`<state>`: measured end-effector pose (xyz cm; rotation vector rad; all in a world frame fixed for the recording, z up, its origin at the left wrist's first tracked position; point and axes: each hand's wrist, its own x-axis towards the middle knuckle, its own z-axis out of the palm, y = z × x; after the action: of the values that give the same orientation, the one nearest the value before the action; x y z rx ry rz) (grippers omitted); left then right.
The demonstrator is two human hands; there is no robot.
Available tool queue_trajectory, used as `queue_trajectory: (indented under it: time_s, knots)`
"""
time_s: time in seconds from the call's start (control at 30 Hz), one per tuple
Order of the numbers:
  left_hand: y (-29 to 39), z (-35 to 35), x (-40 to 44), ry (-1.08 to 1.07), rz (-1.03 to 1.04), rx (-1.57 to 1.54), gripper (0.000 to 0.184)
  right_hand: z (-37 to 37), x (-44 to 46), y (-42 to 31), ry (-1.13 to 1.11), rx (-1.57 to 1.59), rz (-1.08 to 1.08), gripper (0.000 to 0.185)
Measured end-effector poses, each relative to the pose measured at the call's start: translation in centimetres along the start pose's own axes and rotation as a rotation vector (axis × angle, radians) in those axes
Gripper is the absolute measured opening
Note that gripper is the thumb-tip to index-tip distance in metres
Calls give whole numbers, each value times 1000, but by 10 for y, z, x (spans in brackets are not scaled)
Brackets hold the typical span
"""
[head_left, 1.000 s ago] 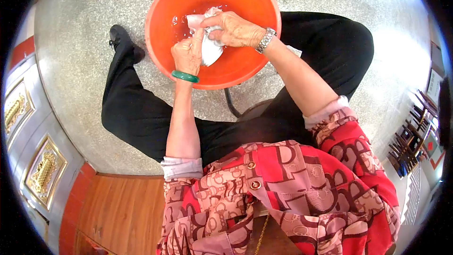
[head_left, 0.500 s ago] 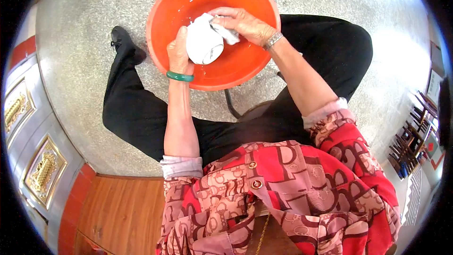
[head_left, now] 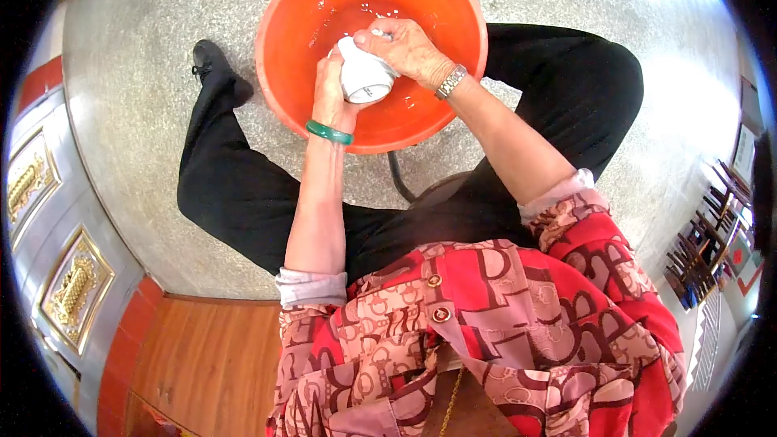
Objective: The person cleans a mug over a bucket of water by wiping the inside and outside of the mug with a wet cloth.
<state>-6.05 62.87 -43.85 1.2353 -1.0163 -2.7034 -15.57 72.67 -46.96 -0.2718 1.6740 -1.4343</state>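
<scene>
Over the orange basin (head_left: 279,85), my left hand (head_left: 328,93) is wrapped around a small white ceramic pot (head_left: 366,79). The pot is tipped, its round base with a small dark mark facing me and a spout-like projection pointing up and left. My right hand (head_left: 409,50) is closed at the far side of the pot, pressed against it. A bit of white cloth (head_left: 381,34) shows by its fingertips; most of the cloth is hidden. Shallow water glints in the basin.
My bent legs in black trousers (head_left: 566,73) flank the basin. Speckled grey floor (head_left: 154,57) lies around it. Wooden flooring (head_left: 206,356) and panels with gold ornaments (head_left: 77,290) are at left. Stacked dark chairs (head_left: 700,251) stand far right.
Both hands have shifted slightly right with the pot, which has turned so its projection shows. The cloth, plainly visible earlier in my right hand, is now mostly hidden.
</scene>
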Motion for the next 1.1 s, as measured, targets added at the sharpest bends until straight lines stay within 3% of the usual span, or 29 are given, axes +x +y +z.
queue_trajectory:
  time_s: [0.1,0.2,0.4,0.5,0.57,0.67,0.73,0.8,0.93,1.0,1.07,1.1]
  knots:
    - [0,-1,-7,-123,138,55,39,-9,1,-9,-122,-34,-71,24]
    - [-19,-26,18,-53,288,129,44,-7,-5,-20,-218,-148,-146,18]
    - [-7,-21,10,-44,33,-46,51,6,-12,-11,-44,-313,-234,20]
    - [-10,-21,10,-105,21,-100,49,1,-6,-9,-15,-386,-340,24]
    - [-13,-24,12,-114,25,-118,48,-3,-6,-14,-163,1,-59,26]
    - [-15,-37,18,-184,10,-141,47,-22,-14,-33,-358,23,49,26]
    - [-17,-40,19,-245,-10,-148,46,-21,-11,-29,-359,-71,89,28]
    - [-18,-35,16,-170,9,-146,45,-8,10,3,-145,-189,-172,27]
    - [-23,-26,16,-150,1,-97,48,7,5,-4,42,-269,-26,30]
    - [-24,-13,13,-128,82,-89,49,15,-2,-10,397,-300,-67,36]
    - [-27,-9,12,-94,84,-161,46,22,-8,-17,442,-295,-22,36]
    - [-27,-8,12,-59,87,-232,43,24,-9,-16,479,-437,-182,33]
